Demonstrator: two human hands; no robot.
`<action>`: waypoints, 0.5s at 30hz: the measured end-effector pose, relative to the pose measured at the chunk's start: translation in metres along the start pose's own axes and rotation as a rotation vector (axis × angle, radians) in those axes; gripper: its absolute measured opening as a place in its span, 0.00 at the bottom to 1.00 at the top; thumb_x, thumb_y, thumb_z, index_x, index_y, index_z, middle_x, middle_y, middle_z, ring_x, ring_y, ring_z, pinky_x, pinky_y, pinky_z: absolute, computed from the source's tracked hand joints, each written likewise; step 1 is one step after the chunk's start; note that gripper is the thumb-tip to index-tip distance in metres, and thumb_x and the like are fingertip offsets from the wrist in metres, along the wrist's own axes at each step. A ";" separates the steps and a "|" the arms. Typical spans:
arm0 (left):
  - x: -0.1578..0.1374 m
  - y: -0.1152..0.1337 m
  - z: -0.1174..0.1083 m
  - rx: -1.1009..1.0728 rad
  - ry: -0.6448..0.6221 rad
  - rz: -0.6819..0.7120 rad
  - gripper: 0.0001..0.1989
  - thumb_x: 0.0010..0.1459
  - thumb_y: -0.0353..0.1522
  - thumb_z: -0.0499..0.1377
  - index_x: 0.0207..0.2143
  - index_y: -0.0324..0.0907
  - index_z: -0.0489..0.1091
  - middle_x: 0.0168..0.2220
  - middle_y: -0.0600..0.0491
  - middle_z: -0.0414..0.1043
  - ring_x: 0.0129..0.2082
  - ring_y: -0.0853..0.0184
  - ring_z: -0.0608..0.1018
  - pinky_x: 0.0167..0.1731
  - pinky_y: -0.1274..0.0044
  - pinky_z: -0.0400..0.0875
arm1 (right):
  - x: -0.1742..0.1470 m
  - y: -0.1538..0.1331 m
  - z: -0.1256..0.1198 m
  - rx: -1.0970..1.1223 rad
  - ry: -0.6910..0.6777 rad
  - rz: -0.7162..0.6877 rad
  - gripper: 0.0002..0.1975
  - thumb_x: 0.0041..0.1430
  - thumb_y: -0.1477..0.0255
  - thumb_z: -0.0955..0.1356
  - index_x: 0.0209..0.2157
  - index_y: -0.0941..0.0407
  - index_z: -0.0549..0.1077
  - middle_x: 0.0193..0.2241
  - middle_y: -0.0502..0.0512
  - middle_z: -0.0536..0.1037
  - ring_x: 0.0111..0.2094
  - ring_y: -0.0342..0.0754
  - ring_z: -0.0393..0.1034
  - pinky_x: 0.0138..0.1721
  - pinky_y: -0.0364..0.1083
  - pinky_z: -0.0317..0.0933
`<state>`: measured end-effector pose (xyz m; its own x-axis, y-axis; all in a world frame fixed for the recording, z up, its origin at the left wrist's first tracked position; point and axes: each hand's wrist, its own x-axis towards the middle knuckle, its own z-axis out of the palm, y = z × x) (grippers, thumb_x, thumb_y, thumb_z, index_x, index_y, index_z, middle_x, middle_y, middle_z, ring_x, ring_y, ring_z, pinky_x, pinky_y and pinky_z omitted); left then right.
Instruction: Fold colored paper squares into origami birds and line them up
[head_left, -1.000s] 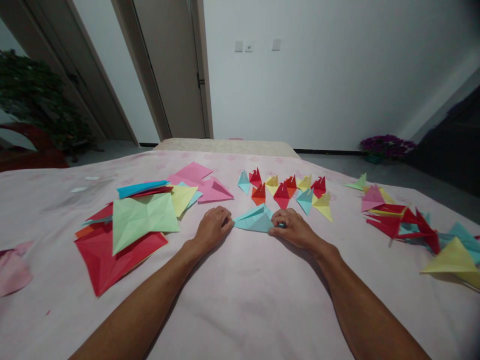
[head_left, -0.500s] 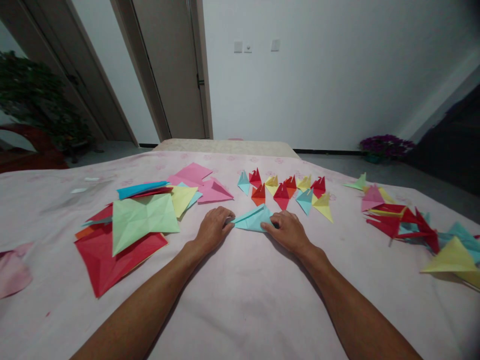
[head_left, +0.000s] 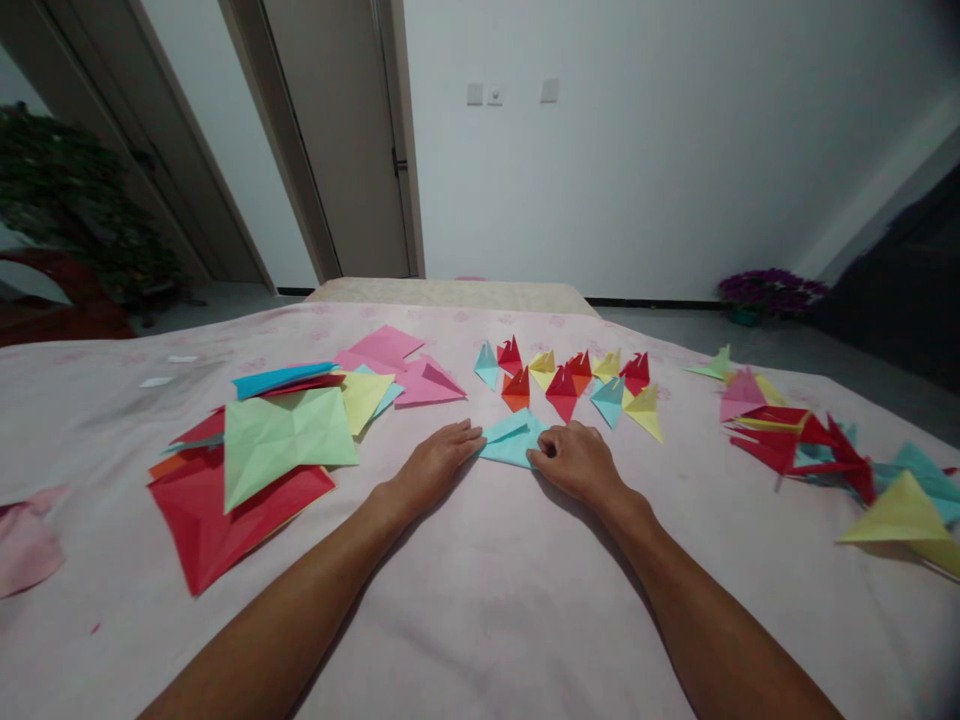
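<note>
A light blue sheet of origami paper [head_left: 511,440], partly folded, lies flat on the cloth between my hands. My left hand [head_left: 444,455] rests palm down with its fingers stretched out, the fingertips at the paper's left corner. On the opposite side, my right hand [head_left: 574,460] is closed, thumb and curled forefinger together on the paper's right part, which it hides. Just beyond the paper stand several small folded paper cranes [head_left: 562,392] in red, orange, yellow and light blue.
To the left is a pile of coloured paper, with a pale green creased sheet [head_left: 291,440] on top and a red sheet [head_left: 217,520] beneath. Pink sheets [head_left: 429,382] lie behind. More folded pieces, among them a yellow one [head_left: 900,512], are heaped at right on the pink tablecloth [head_left: 480,600].
My left fingers have straightened and slid right onto the paper's left corner. My right forefinger has curled in more tightly at the other side.
</note>
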<state>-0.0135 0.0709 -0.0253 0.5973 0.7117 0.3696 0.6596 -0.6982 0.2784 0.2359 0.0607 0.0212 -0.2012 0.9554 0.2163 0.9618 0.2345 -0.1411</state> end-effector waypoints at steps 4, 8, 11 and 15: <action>-0.002 0.009 -0.002 0.044 -0.030 0.028 0.20 0.67 0.27 0.49 0.58 0.45 0.66 0.60 0.47 0.67 0.63 0.62 0.66 0.60 0.64 0.63 | 0.000 -0.002 -0.002 -0.026 -0.017 0.022 0.11 0.53 0.67 0.67 0.19 0.54 0.73 0.22 0.56 0.76 0.30 0.51 0.66 0.33 0.48 0.47; -0.003 0.023 -0.008 0.109 -0.094 0.046 0.22 0.67 0.38 0.51 0.61 0.41 0.62 0.63 0.43 0.62 0.64 0.59 0.63 0.63 0.64 0.58 | -0.001 -0.002 -0.004 -0.040 -0.050 0.029 0.10 0.53 0.68 0.67 0.21 0.54 0.73 0.23 0.56 0.77 0.30 0.51 0.66 0.34 0.48 0.46; -0.003 0.030 -0.011 0.157 -0.142 0.059 0.28 0.66 0.44 0.51 0.63 0.40 0.58 0.65 0.40 0.58 0.66 0.55 0.60 0.64 0.61 0.54 | -0.002 -0.003 -0.005 -0.045 -0.048 0.031 0.08 0.52 0.68 0.67 0.22 0.54 0.73 0.26 0.56 0.77 0.31 0.51 0.66 0.35 0.49 0.46; -0.004 0.031 -0.010 0.166 -0.138 0.092 0.30 0.65 0.47 0.51 0.64 0.43 0.56 0.66 0.41 0.55 0.67 0.55 0.58 0.65 0.59 0.50 | -0.008 -0.014 -0.013 -0.071 0.143 -0.017 0.05 0.54 0.70 0.67 0.32 0.55 0.74 0.33 0.57 0.77 0.37 0.54 0.66 0.40 0.51 0.49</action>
<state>-0.0003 0.0460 -0.0090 0.7079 0.6572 0.2588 0.6584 -0.7467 0.0950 0.2268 0.0472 0.0338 -0.1941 0.9149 0.3539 0.9703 0.2322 -0.0683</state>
